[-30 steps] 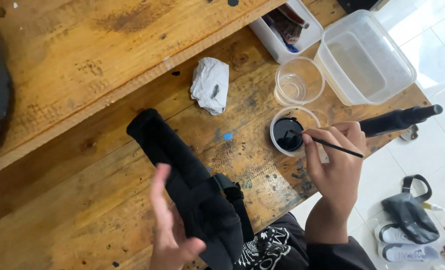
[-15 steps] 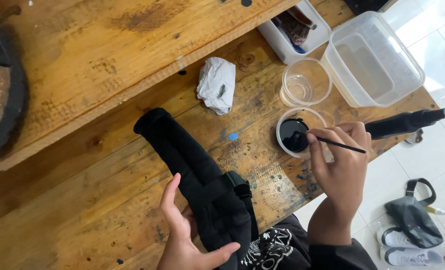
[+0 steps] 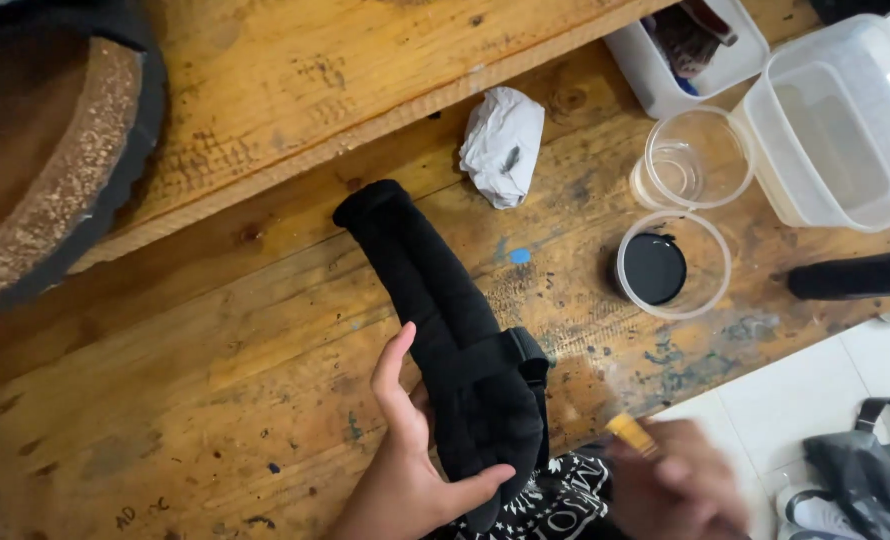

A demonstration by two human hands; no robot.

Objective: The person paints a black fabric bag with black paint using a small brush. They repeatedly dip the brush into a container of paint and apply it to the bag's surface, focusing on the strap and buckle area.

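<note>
Gripping the black fabric piece near the table's front edge, the left hand clamps its lower end — thumb below, fingers behind. The right hand is blurred; its grasp cannot be determined. A cup of black paint stands near the right edge.

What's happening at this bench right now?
A person's left hand cups the near end of a black fabric piece with a strap lying on the wooden bench. The right hand is motion-blurred at the bench edge, gripping something with a yellowish tip, likely a brush. A clear cup of black paint stands beyond, beside an empty clear cup and a crumpled tissue.
</note>
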